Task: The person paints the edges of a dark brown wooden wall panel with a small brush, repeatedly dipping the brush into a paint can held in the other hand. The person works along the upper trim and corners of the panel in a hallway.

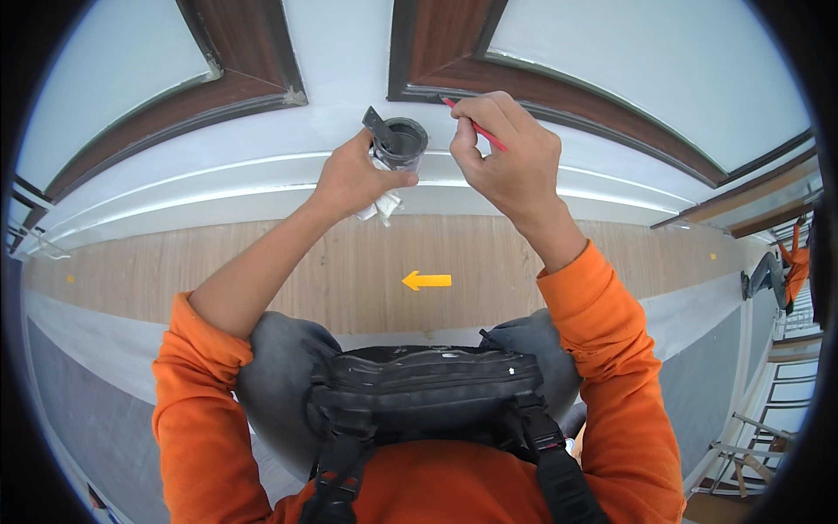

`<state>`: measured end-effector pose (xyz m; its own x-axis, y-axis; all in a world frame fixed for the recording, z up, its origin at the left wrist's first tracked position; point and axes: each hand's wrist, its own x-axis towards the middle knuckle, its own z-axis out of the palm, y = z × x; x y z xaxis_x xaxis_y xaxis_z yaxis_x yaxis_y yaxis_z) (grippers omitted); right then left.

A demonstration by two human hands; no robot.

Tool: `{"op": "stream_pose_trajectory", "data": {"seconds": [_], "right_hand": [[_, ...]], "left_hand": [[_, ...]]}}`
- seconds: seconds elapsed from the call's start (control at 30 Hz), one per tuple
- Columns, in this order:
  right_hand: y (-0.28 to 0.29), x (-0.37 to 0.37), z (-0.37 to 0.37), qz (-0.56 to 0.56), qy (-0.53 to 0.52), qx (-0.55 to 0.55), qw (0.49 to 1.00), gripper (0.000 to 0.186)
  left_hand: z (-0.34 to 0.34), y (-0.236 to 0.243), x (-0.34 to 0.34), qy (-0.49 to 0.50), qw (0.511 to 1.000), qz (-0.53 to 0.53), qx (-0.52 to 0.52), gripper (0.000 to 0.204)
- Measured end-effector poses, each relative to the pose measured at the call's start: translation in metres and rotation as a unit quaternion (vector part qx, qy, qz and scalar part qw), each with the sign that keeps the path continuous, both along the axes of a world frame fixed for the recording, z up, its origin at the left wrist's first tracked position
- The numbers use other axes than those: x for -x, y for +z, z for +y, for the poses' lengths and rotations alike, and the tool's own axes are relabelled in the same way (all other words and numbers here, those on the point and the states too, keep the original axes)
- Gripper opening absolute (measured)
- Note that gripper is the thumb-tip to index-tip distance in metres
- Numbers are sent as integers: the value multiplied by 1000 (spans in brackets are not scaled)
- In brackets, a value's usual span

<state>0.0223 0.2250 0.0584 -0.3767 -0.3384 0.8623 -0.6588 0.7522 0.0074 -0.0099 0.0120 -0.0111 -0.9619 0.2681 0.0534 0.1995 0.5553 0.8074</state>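
My left hand [358,175] is wrapped round a small cup [420,140] with dark grey paint inside. A flat dark blade or strip [377,125] sticks up at the cup's left rim, and a crumpled white cloth [382,207] hangs beneath the same hand. In my right hand [517,162] is a thin paintbrush with a red handle [487,136], pinched between thumb and fingers. Its dark tip is at the lower dark edge of a brown frame [429,52] on the white wall, near the frame's left corner; contact is hard to make out.
Another brown frame [249,87] is to the left. Below the wall runs a wood-look floor strip [314,262] bearing a yellow arrow [427,280]. A black bag [428,384] lies across my lap. Far right, another person in orange [796,266] is near metal racks [768,441].
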Motion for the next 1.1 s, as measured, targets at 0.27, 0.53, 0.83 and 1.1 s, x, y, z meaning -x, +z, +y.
{"op": "stream_pose_trajectory", "data": {"seconds": [0.27,0.53,0.83,1.1], "right_hand": [[-2,-5,1,-46,-22,7,999,20],[4,-5,7,-38,-10,50,998,16],[11,-8,7,-82,18,87,993,14],[5,-3,5,-99,56,120,986,14]], "left_hand": [[2,5,-2,6,1000,-5,7,69],[4,8,-2,12,999,-21,30,73],[3,1,0,9,1000,-3,12,73],[6,3,1,8,1000,-14,2,71]]}}
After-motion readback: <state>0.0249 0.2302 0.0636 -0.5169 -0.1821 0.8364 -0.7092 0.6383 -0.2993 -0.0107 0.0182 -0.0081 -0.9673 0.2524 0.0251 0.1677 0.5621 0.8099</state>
